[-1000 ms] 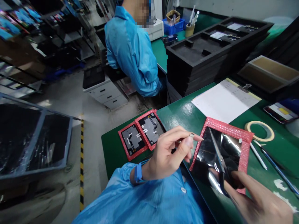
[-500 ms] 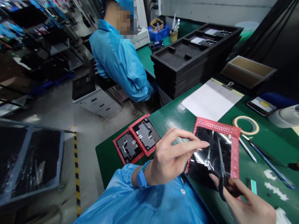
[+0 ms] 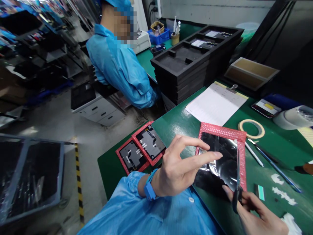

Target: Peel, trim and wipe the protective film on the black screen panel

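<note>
My right hand (image 3: pixel 256 209) grips a pair of scissors (image 3: pixel 238 173) by the black handles, the slim blades pointing away from me along the right side of a glossy black panel (image 3: pixel 222 163). That panel lies on a pink bubble-wrap sheet (image 3: pixel 223 129) on the green bench. My left hand (image 3: pixel 181 163), with a blue wristband (image 3: pixel 149 190), hovers over the panel's left part. Its first two fingers are stretched out and apart, and I see nothing held between them; the thumb is hidden.
Left of my hands, two grey-and-black panels (image 3: pixel 149 143) lie on pink wrap. Beyond are a clipboard with paper (image 3: pixel 216 102) and stacked black foam trays (image 3: pixel 190 76). A tape roll (image 3: pixel 251 128), white pen (image 3: pixel 254 153) and torn white scraps (image 3: pixel 283 195) lie right. A co-worker (image 3: pixel 119 68) sits ahead.
The scissors have shifted rightward over the panel toward the wrap's right border. My left fingers have spread apart from a closer, pinch-like pose. The whole view has shifted slightly.
</note>
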`<state>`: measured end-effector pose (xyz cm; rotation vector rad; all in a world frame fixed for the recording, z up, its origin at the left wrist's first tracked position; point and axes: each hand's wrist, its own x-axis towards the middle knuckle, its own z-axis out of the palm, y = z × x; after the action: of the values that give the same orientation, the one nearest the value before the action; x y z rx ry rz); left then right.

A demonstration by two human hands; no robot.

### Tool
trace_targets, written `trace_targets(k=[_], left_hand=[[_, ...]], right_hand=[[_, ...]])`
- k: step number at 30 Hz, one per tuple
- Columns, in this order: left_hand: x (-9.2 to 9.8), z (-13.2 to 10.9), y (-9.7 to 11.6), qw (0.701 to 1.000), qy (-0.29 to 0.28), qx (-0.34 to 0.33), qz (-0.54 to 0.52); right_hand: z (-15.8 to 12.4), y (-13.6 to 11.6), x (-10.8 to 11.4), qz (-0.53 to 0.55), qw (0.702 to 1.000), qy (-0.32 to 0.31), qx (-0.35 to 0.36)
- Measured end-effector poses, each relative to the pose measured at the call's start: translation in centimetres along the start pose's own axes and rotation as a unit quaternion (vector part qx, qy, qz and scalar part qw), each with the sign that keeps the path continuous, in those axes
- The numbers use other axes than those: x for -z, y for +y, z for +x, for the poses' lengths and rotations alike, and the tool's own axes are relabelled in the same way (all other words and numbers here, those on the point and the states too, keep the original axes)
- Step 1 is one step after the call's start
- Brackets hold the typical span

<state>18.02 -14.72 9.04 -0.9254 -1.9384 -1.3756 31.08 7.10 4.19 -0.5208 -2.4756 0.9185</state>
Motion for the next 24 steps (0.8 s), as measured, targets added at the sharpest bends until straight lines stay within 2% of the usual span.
trace_targets(k=[4,9,13,18,21,24], left_hand=[[-0.5,0.2,0.0,0.999,0.008,0.001,-0.031],[-1.4,0.5,0.4,0.99,-0.007,0.057,-0.132],[-2.3,0.4,1.0,0.965,-0.015,0.114,-0.237],[-2.7,0.6,1.9,0.926,-0.044,0.179,-0.329],[-2.8,1.1,2.5,0.906,-0.068,0.214,-0.359],[-2.9,1.3,2.9,0.886,-0.087,0.236,-0.39]], right_hand=[[-0.5,1.0,0.2,-0.005,1.0,-0.011,-0.01],[-0.7,1.2,0.3,0.004,1.0,0.01,-0.015],[-1.5,2.4,0.6,0.024,0.999,-0.006,-0.036],[-3.1,4.3,1.0,0.046,0.993,-0.016,-0.108],[-3.6,4.1,0.9,0.045,0.991,-0.022,-0.125],[-3.4,2.9,0.7,0.051,0.99,0.013,-0.13]])
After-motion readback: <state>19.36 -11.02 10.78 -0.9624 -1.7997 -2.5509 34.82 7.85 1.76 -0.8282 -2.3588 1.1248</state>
